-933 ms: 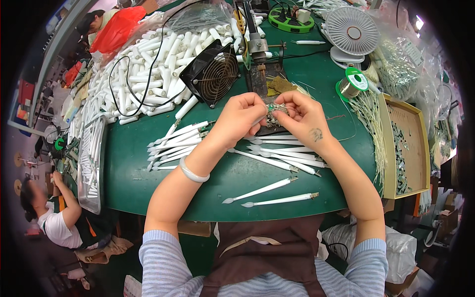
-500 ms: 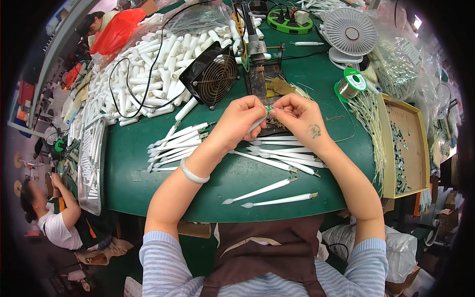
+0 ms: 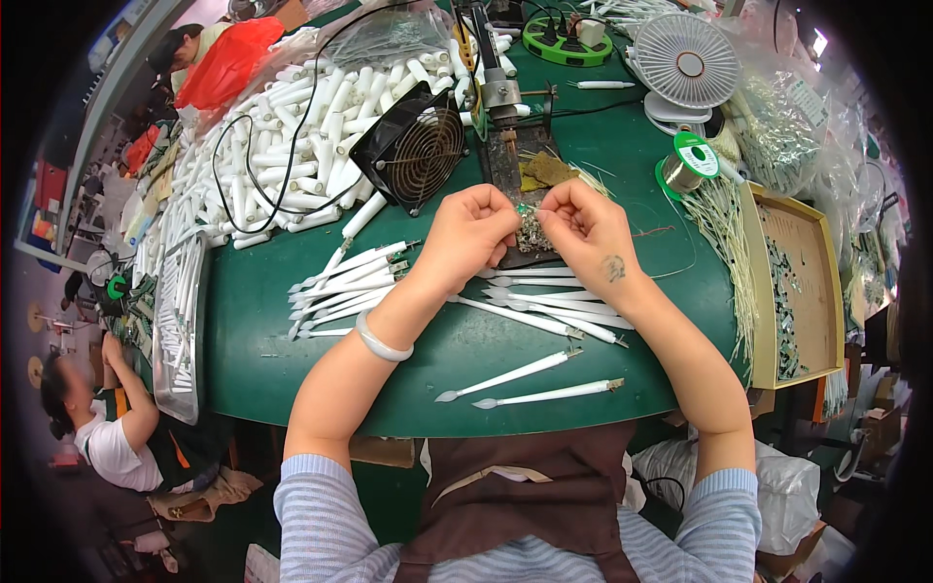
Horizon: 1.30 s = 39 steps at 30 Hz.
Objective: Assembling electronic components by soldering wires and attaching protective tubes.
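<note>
One small green part (image 3: 526,208), long axis too small to tell, sits pinched between left hand (image 3: 473,229) and right hand (image 3: 591,233). Two white sticks (image 3: 554,394) lie at the surface's (image 3: 253,313) six o'clock, tips toward nine.

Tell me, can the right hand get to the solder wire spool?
Probably yes: flat green tabletop lies between the right hand and the solder wire spool, though that hand seems busy at a small green part.
</note>
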Motion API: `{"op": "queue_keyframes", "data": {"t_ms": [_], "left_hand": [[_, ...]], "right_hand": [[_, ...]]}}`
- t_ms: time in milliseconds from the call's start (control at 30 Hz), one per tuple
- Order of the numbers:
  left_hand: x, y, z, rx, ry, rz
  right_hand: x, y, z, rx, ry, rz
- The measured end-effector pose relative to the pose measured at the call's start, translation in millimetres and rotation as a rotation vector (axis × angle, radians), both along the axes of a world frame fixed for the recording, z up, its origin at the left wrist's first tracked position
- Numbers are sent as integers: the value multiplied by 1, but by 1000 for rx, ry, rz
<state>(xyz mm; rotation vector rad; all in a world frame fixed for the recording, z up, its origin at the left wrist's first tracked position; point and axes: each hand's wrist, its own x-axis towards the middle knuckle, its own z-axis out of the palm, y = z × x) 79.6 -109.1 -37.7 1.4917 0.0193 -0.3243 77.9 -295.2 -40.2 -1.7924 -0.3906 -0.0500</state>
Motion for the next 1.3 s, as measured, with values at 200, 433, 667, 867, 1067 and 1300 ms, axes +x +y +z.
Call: {"op": "queue_keyframes", "data": {"t_ms": [200,433,667,867,1067,1300], "left_hand": [[1,-1,2,-20,10,12],[3,-1,6,-47,18,21],[3,-1,11,-49,21,28],[3,-1,11,-45,14,27],[5,5,10,-90,88,39],[4,9,8,-89,118,58]], "right_hand": [[-1,3,-4,-87,-181,2],[0,3,-4,-87,-197,-23],[1,4,-4,-89,-211,-38],[1,4,-6,-85,-215,-32],[-2,1,-2,-86,-233,-56],[-3,-4,2,-55,-201,-58]]}}
